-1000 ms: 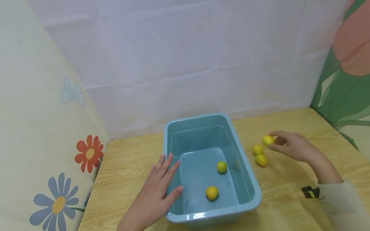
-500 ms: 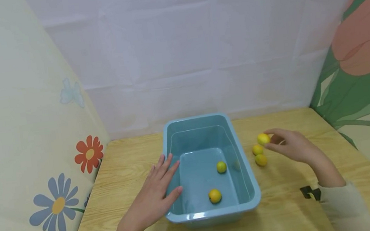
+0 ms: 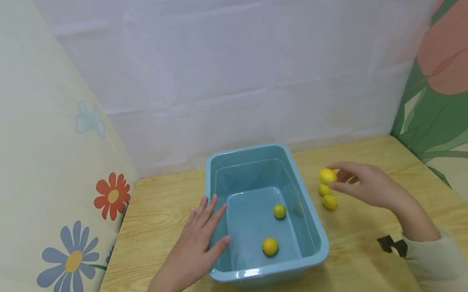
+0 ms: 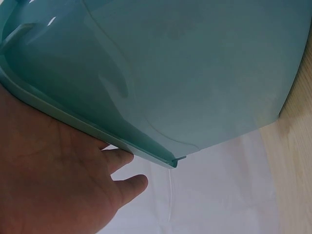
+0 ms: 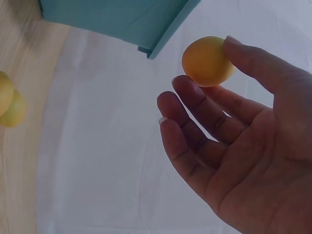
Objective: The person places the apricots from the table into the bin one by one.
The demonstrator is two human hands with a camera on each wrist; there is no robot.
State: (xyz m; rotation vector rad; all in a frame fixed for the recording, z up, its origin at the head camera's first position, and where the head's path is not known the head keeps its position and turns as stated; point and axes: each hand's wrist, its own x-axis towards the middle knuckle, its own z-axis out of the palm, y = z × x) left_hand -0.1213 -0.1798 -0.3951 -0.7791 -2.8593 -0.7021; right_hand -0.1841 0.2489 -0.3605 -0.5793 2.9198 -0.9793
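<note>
My right hand (image 3: 366, 184) holds a small yellow citrus fruit (image 3: 327, 176) between thumb and fingertips, raised just to the right of the blue plastic basin (image 3: 274, 270). The right wrist view shows the same citrus fruit (image 5: 208, 62) at the fingertips, with the other fingers loosely bent. Below it on the table lie two more, a citrus fruit (image 3: 325, 190) partly covered by the held one and a citrus fruit (image 3: 329, 202). Inside the basin are a greenish one (image 3: 279, 211) and an orange-yellow one (image 3: 270, 247). My left hand (image 3: 190, 242) rests on the basin's left rim, fingers straight and spread.
The basin stands on a wooden table (image 3: 166, 197). A pale creased cloth (image 3: 208, 72) hangs behind it. Panels with printed flowers rise at both sides, a white panel (image 3: 22, 155) on the left and a green and pink panel (image 3: 463, 105) on the right.
My right hand has carried the held citrus fruit a little left, towards the basin. The orange-yellow fruit in the basin has rolled slightly. My left hand stays in place.
</note>
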